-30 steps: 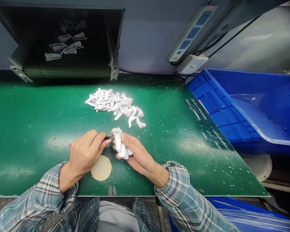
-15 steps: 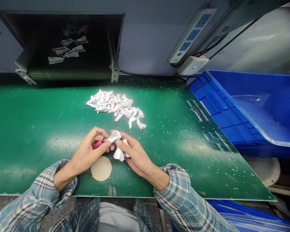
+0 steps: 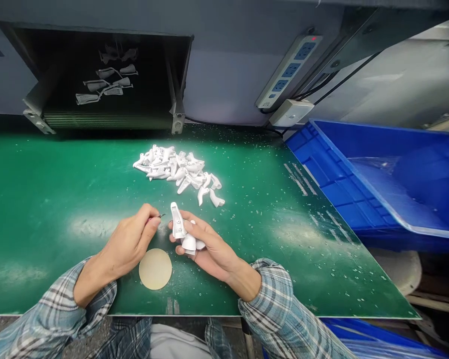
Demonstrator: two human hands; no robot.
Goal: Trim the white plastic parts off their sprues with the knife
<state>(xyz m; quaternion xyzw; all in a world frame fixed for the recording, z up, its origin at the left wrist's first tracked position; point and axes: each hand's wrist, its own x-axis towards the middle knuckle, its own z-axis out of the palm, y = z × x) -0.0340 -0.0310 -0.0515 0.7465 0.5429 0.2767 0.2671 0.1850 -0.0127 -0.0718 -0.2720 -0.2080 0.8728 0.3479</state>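
Note:
My left hand is shut on a small craft knife, and its metal tip pokes out past my fingers. The knife's handle is mostly hidden in my grip. My right hand holds a white moulded plastic part, which stands upright against my fingers with its lower end partly covered. The knife tip is a short distance left of this part, not touching it. Farther up the mat lies a heap of similar white plastic parts, out of reach of my fingers.
A round beige disc lies on the green work mat below my hands. A blue plastic bin stands at the right. A power strip and a dark recess showing white shapes are beyond the mat. Small white flecks dot it.
My left hand has drawn back left, away from the white part, and the knife's pink handle is now hidden. The white part has turned from tilted to upright in my right hand.

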